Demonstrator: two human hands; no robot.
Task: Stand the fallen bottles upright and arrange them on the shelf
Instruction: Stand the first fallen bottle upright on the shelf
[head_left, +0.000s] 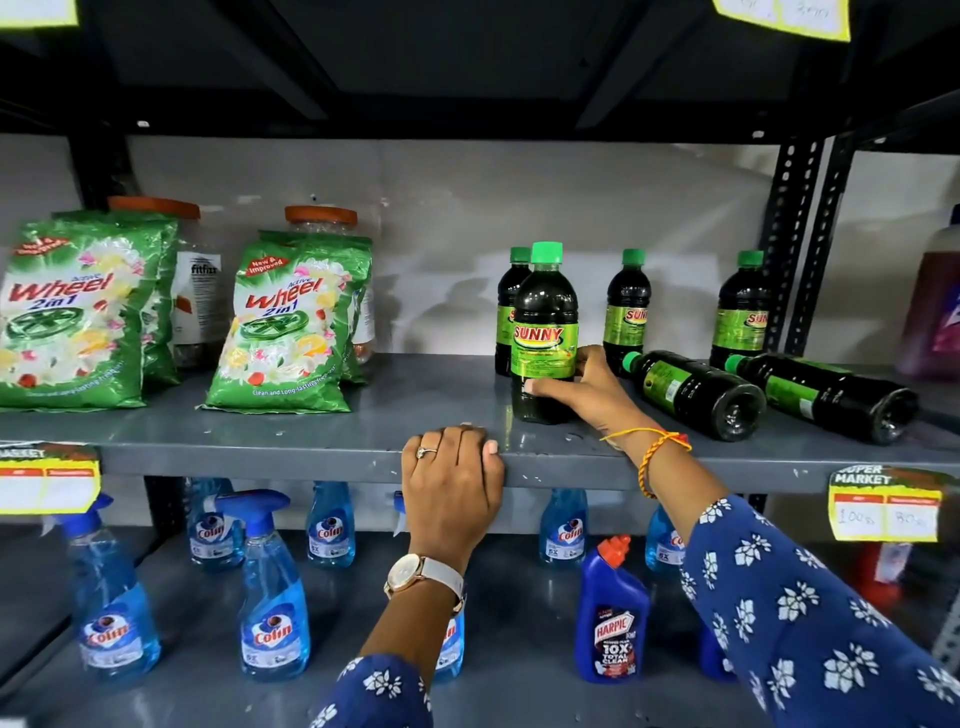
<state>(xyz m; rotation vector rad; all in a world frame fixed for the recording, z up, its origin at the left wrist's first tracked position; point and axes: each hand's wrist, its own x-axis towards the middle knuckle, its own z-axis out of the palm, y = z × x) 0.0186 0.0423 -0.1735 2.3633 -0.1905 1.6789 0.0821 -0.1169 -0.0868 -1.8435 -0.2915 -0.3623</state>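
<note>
Upright, Sunny bottle in right fingers, left fingers clutching shelf edge.

Bare shelf is lying open at frame centre, between the detergent packs and the upright bottle. Right of centre, two fallen bottles are blocking the front, with standing bottles crowding behind.

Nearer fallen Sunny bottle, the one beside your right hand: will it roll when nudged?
Probably. The nearer fallen Sunny bottle lies on its round side on the smooth metal shelf, so it may roll. It looks full of dark liquid, so likely heavy for its size. Its glossy plastic could be slippery.
</note>
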